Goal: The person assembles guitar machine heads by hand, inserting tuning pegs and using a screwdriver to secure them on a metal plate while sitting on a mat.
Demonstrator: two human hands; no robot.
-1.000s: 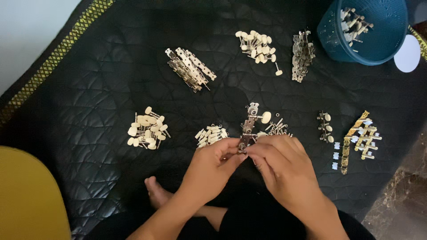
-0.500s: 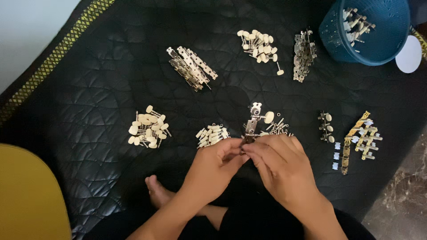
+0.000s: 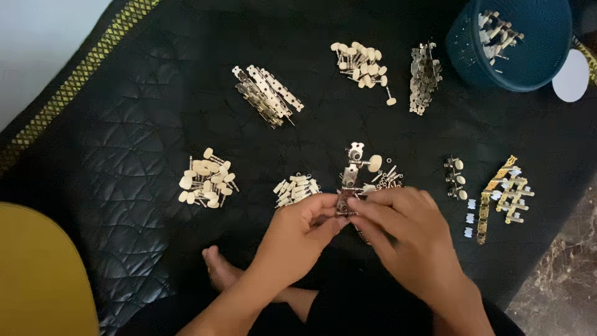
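Watching from afar, I saw a heap of cream-knobbed pegs (image 3: 206, 185) at the left of the black quilted mat (image 3: 124, 143), then a small pile of pale parts (image 3: 296, 189). At centre my left hand (image 3: 298, 233) and right hand (image 3: 404, 233) met, both pinching a metal tuner plate (image 3: 348, 186) just above the mat. A brass strip (image 3: 494, 199) lay far right.

No packages, labels, signs or screens in view
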